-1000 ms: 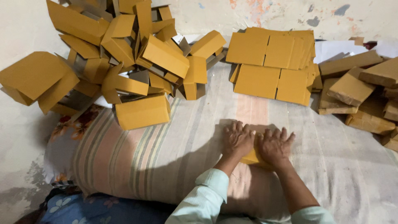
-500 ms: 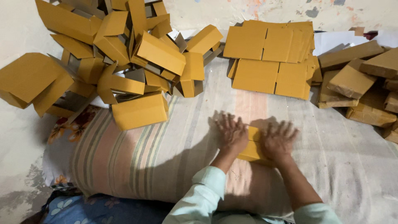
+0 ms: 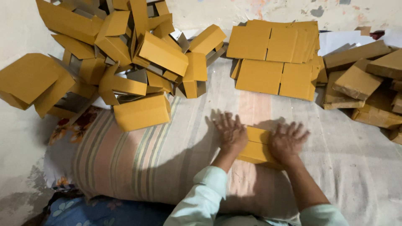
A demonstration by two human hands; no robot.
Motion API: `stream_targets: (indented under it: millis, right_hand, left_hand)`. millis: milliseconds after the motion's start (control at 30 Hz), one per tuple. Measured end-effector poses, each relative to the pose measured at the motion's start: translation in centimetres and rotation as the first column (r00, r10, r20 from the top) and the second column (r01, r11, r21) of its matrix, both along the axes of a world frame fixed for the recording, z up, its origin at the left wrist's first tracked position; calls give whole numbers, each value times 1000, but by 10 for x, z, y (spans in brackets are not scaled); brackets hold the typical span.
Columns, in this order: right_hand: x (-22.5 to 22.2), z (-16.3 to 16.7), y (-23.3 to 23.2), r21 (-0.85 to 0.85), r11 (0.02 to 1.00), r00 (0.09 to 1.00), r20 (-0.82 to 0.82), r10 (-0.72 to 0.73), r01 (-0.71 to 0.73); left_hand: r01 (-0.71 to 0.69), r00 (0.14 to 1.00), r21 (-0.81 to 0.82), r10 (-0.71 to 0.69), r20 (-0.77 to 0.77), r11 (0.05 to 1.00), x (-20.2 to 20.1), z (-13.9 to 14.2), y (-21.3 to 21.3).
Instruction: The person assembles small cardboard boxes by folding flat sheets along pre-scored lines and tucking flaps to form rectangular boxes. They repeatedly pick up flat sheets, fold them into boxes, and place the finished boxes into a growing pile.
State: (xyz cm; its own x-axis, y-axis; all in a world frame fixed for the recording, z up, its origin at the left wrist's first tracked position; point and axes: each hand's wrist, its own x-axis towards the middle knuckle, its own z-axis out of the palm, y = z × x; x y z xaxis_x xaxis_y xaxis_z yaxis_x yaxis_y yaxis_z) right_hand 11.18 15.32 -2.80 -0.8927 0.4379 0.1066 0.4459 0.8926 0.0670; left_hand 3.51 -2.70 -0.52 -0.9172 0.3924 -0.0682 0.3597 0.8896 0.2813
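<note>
Heap on the left: the jumbled pile of folded-up yellow-brown cardboard boxes (image 3: 125, 62) lies as it did a second ago, nothing added, one box (image 3: 142, 112) resting nearest me on the striped cloth (image 3: 125, 159).
My left hand (image 3: 229, 134): flat, fingers spread, palm down on the left edge of the flat yellow-brown cardboard blank (image 3: 256, 146); no clenched grip, just pressing.
The blank: between my two hands on the striped cloth, just in front of me. A second ago it was almost hidden under my palms; now my hands have parted and its middle shows, with a crease line across it.
My right hand (image 3: 288, 140): also open and flat, pressing the blank's right edge, grasping nothing.
What the change means: I judge I am flattening or creasing this blank, with the folding into a box not yet done.
Stack beyond: flat yellow-brown cardboard sheets (image 3: 276, 58) lie unmoved, well apart from my hands.
Far right: more loose cardboard pieces (image 3: 364, 83), unchanged.
</note>
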Motion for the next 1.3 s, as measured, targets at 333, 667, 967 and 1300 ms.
stream_targets:
  millis: [333, 667, 967, 1300]
  right_hand:
    - [-3, 9, 3, -85, 995, 997, 56, -48, 53]
    - [-34, 4, -31, -107, 991, 996, 29, 90, -86]
    - [-20, 6, 8, -105, 990, 986, 146, -79, 95]
    - [-25, -2, -4, -109, 992, 997, -49, 64, -69]
  left_hand:
    - [-25, 999, 71, 23, 30, 997, -13, 0, -7]
    - [86, 995, 55, -89, 55, 995, -3, 5, 28]
    - [-24, 999, -51, 26, 29, 998, -15, 10, -10]
    - [-11, 999, -22, 12, 34, 1000, -17, -1, 0]
